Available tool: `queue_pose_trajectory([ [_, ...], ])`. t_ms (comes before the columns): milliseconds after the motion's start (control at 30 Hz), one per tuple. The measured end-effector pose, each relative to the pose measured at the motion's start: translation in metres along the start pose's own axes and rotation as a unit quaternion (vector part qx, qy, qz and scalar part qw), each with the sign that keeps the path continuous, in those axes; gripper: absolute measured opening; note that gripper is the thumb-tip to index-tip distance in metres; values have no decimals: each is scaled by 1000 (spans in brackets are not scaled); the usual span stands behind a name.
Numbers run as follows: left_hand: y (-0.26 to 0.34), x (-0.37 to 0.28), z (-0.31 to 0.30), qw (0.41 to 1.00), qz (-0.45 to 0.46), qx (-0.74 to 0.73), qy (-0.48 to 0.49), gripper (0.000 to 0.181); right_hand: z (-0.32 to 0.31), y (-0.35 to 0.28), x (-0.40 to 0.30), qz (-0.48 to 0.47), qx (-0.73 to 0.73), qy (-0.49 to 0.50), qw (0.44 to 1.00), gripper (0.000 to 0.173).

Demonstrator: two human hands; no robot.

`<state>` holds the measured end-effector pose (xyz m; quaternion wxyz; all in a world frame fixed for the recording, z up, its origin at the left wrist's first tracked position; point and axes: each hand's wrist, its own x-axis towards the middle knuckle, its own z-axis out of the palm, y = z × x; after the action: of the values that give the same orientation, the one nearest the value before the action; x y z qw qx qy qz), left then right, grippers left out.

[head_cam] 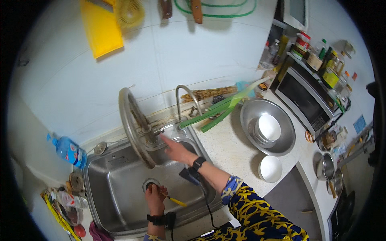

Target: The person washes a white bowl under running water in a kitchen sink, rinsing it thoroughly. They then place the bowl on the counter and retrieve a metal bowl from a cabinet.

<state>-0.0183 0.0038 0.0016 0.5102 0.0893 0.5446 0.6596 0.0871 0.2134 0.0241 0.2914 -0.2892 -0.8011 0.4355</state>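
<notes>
My left hand (155,195) is low over the stainless steel sink (129,189), near the drain (150,182). Its fingers are closed around a utensil with a yellow handle (177,201), which sticks out to the right; the utensil's working end is hidden by the hand. My right hand (177,152) reaches over the back right part of the sink. Its extended finger is at the small lever (159,131) of the large curved faucet (128,117); whether it touches is hard to tell. No object shows in the right hand.
A thin second faucet (178,101) stands right of the large one. Leeks (226,105) lie across the counter beside a steel basin (245,129) holding white bowls (269,126). Another white bowl (270,168) sits near the counter edge. A blue pump bottle (70,152) stands left.
</notes>
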Motion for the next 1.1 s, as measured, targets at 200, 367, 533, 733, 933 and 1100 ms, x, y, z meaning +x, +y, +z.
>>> queue_pose_trajectory([
  [200, 5, -2, 1, 999, 5, -1, 45, 33, 43, -39, -110, 115, -2, -265, 957, 36],
  [367, -2, 1, -5, 999, -34, -1, 3, 42, 58, -65, -188, 223, 71, -190, 953, 26],
  [533, 0, -4, -6, 991, -72, 67, -90, 42, 27, -101, -222, 233, -136, -50, 962, 23],
  [733, 56, -32, -29, 926, 117, 261, -247, 43, -12, -152, -252, 20, -257, 151, 954, 15],
  [933, 60, -66, -20, 687, 208, 690, -94, 42, -23, -129, -274, -12, -280, 139, 950, 8],
  [1100, 27, -99, -4, 737, 271, 619, -29, 38, -46, -107, -331, 53, -252, 163, 953, 10],
])
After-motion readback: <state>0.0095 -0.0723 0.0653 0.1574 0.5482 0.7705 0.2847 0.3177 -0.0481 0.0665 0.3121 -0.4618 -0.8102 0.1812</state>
